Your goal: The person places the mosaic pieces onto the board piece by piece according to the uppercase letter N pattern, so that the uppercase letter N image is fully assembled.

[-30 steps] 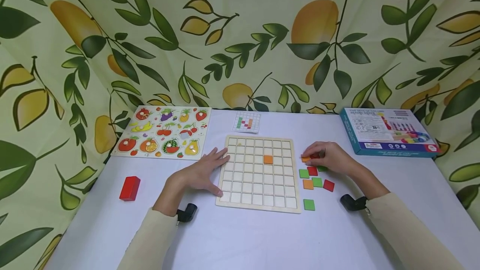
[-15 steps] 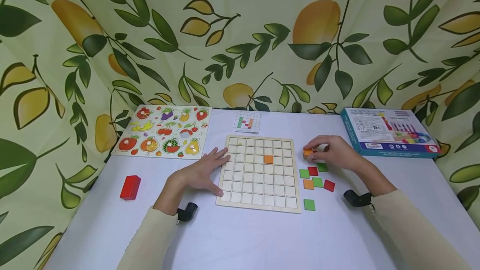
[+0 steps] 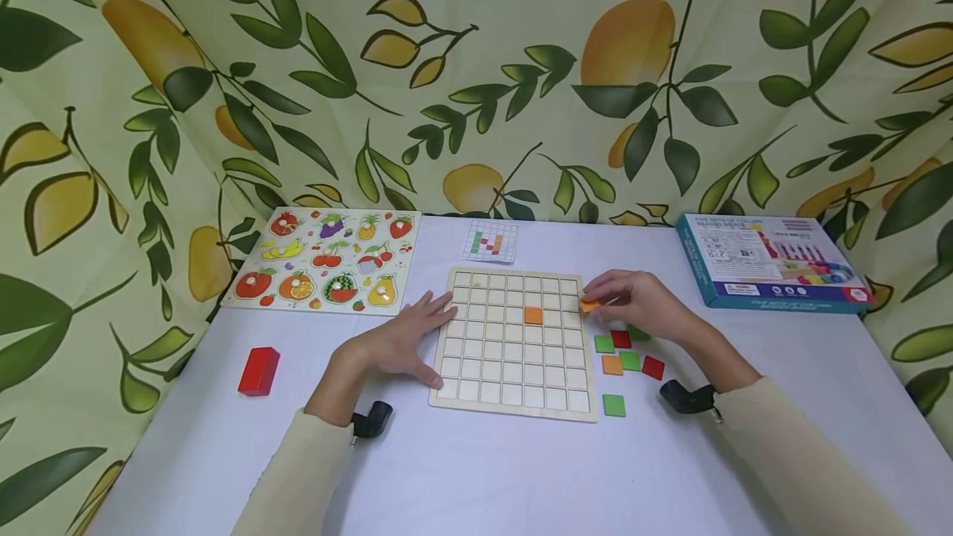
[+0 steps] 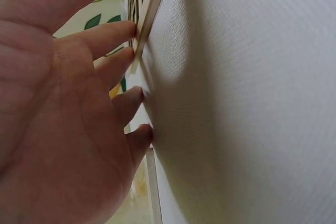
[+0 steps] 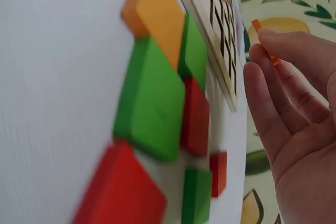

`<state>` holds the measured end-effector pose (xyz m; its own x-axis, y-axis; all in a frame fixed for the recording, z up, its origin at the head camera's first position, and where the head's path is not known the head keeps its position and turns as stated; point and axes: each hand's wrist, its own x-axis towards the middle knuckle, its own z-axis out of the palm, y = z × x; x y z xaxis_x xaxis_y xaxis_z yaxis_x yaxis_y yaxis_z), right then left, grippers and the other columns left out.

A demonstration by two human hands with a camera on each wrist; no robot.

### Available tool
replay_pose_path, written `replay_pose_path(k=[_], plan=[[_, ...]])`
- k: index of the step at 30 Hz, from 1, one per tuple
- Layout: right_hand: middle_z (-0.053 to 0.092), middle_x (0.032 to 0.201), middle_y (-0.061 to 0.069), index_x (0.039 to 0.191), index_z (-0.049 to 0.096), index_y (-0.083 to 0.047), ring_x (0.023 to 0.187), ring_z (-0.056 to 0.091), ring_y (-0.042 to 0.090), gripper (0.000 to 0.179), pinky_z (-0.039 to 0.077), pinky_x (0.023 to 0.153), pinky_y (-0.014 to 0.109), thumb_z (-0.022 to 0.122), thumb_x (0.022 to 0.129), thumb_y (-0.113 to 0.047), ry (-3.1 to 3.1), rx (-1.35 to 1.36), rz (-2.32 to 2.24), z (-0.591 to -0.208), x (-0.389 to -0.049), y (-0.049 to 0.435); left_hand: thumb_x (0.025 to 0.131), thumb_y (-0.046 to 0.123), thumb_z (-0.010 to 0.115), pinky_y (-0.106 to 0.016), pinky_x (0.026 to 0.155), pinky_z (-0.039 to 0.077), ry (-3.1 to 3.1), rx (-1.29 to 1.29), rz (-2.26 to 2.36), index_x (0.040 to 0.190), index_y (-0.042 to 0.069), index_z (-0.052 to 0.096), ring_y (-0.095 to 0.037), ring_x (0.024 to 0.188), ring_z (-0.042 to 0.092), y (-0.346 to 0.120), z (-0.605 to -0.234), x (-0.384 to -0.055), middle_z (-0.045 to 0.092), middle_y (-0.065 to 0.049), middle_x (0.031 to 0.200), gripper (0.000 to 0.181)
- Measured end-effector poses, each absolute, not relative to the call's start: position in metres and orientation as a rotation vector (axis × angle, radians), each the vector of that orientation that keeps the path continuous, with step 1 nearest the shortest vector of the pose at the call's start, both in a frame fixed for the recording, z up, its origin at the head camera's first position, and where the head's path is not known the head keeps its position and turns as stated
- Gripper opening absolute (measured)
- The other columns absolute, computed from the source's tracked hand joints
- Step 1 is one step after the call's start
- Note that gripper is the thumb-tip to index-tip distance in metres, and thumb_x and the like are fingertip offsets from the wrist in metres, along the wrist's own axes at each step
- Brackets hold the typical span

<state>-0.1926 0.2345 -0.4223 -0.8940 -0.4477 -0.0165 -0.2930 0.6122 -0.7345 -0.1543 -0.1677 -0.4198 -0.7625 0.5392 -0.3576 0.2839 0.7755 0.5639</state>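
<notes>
My right hand (image 3: 640, 304) pinches a square orange tile (image 3: 590, 305) between thumb and fingertips, at the right edge of a wooden grid board (image 3: 514, 370). In the right wrist view the tile (image 5: 256, 24) shows edge-on, raised and tilted. One orange tile (image 3: 533, 316) lies in a cell of the board's upper half. My left hand (image 3: 402, 342) is spread along the board's left side, its thumb and index fingertip at the frame. Beside the board on the right lie loose tiles, among them a green tile (image 3: 614, 405), an orange tile (image 3: 612, 366) and a red tile (image 3: 653, 368).
Behind the board is a small card (image 3: 490, 241) with a coloured grid pattern. A fruit puzzle board (image 3: 320, 263) lies at the back left, with a red block (image 3: 258, 371) in front of it. A flat blue box (image 3: 770, 263) is at the back right.
My right hand has picked up the orange tile from the far end of the loose tiles and carried it left to the board's edge. The left hand has stayed in place.
</notes>
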Motion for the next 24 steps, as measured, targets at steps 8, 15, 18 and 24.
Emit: replay_pose_path(k=[8,15,18,24], plan=[[0.076,0.118,0.004,0.105,0.082,-0.014,0.114,0.068,0.025,0.02,0.055,0.084,0.012,0.082,0.085,-0.012,2.599,-0.658,-1.186,-0.429,-0.183,0.202,0.072,0.036,0.092,-0.057,0.132,0.006,2.458,0.598,0.664,0.162,0.016,0.03,-0.032,0.163,-0.003,-0.167,-0.419,-0.154,0.009,0.001,0.175,0.111],[0.077,0.113,-0.002,0.103,0.083,-0.018,0.116,0.066,0.021,0.021,0.053,0.091,0.016,0.085,0.082,-0.017,2.578,-0.639,-1.226,-0.431,-0.171,0.179,0.072,0.035,0.092,-0.056,0.133,0.006,2.452,0.602,0.678,0.162,0.017,0.03,-0.03,0.164,-0.003,-0.166,-0.418,-0.153,0.008,0.003,0.175,0.11],[0.077,0.112,-0.002,0.103,0.083,-0.018,0.113,0.067,0.02,0.021,0.056,0.087,0.017,0.085,0.082,-0.018,2.582,-0.635,-1.232,-0.433,-0.167,0.169,0.071,0.035,0.093,-0.057,0.132,0.006,2.457,0.597,0.677,0.162,0.016,0.03,-0.031,0.163,-0.003,-0.166,-0.417,-0.153,0.009,0.002,0.175,0.111],[0.077,0.11,-0.003,0.101,0.082,-0.019,0.108,0.069,0.018,0.02,0.057,0.081,0.016,0.085,0.082,-0.016,2.63,-0.603,-1.215,-0.436,-0.161,0.158,0.071,0.035,0.093,-0.056,0.133,0.006,2.459,0.595,0.666,0.162,0.016,0.03,-0.032,0.163,-0.003,-0.166,-0.417,-0.153,0.009,0.002,0.175,0.111]])
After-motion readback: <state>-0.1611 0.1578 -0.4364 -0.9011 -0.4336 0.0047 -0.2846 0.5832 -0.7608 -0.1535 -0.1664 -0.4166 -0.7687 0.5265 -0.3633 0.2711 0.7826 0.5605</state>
